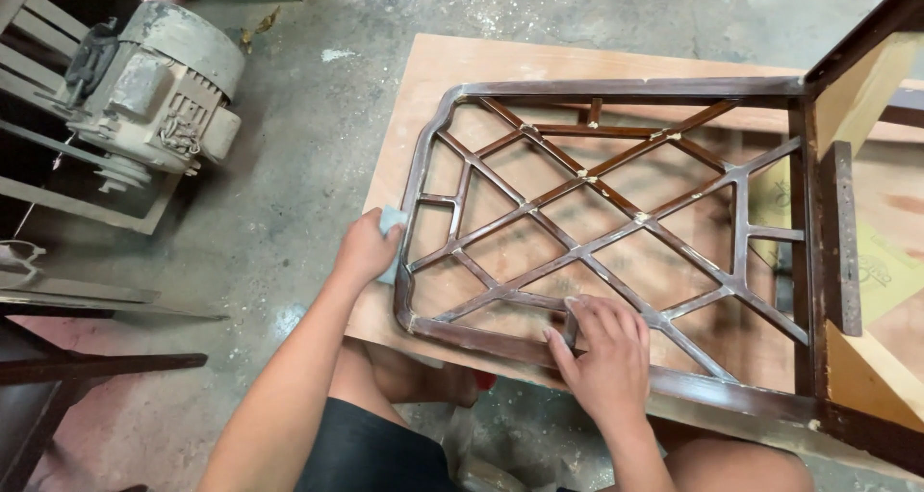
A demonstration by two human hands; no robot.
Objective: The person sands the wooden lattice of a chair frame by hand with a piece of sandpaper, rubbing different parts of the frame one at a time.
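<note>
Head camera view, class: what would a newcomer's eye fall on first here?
A dark brown lattice-patterned wooden frame lies flat on a plywood board in the middle. The right hand presses its near rail; the left hand grips its left edge with a pale cloth. A dusty grey electric motor sits upper left.

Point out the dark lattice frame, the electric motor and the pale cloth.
lattice frame (577,251), head view, a central crossing of bars.
electric motor (164,78), head view, its grey housing.
pale cloth (390,220), head view, corner above left hand.

The frame (616,213) is dark brown with a criss-cross diamond pattern. The board (462,68) is light brown. The motor (159,88) is grey.
</note>
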